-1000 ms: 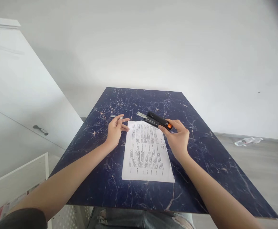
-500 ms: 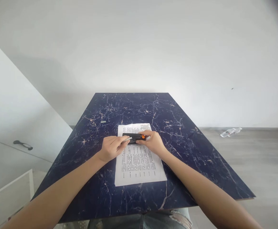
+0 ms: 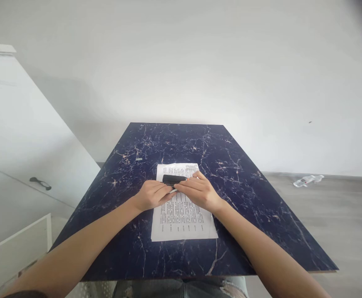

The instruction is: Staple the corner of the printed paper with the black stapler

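Over the printed sheets (image 3: 184, 219), a black stapler (image 3: 172, 179) is held between my two hands. My right hand (image 3: 203, 193) wraps its fingers round the stapler's right end and near side. Pinched in my left hand (image 3: 152, 194) is a thin grey strip of staples (image 3: 172, 191), against the stapler's near side. The fingertips of both hands meet there and hide much of the strip and the stapler's inside. Another small grey staple strip (image 3: 138, 159) lies on the tabletop, beyond the left hand.
The dark blue marbled table (image 3: 240, 231) stands before a pale wall (image 3: 181, 62). On the left is a white cabinet (image 3: 38, 136) with a dark handle (image 3: 40, 183). A clear crumpled plastic piece (image 3: 308, 180) lies on the floor at right.
The stapler has turned in my right hand, and its orange part is now largely covered. My left hand has brought the staple strip against it. The view has shifted slightly.
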The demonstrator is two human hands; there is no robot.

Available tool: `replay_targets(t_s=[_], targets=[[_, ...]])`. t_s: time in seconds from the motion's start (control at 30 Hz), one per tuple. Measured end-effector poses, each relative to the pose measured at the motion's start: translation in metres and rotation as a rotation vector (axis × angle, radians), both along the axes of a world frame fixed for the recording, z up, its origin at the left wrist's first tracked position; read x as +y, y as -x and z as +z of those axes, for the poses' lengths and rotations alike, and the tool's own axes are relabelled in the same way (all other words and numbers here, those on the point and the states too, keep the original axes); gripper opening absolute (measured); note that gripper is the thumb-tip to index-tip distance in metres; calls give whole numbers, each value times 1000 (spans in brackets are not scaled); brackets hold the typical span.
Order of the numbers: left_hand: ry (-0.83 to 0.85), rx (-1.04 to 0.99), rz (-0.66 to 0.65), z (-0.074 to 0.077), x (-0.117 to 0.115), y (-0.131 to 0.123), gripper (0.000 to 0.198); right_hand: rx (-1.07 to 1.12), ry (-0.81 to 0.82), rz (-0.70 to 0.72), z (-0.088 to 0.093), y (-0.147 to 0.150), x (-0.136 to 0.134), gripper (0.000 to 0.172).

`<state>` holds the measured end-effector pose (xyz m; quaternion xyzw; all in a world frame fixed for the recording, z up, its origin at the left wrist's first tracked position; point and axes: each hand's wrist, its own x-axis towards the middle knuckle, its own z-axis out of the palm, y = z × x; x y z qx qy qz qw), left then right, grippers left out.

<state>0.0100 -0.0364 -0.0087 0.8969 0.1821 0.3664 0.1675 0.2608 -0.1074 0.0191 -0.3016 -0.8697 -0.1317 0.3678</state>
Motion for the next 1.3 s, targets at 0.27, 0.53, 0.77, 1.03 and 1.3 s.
replay_targets(t_s=[0.27, 0.53, 0.77, 1.03, 1.3], targets=[[95, -30, 0, 2, -2, -4, 16, -162, -59, -15, 4, -8, -2, 35], [130, -60, -46, 8, -1, -2, 18, -99, -144, -57, 14, -8, 0, 32], [144, -108, 629, 16, 80, 52, 23, 502, 324, -817, -14, -132, 43, 24], [97, 403, 706, -11, 120, 73, 36, 645, 613, -1119, -46, -198, 55, 32], [83, 342, 794, 5, 102, 62, 13, 588, 431, -1079, -38, -182, 57, 48]])
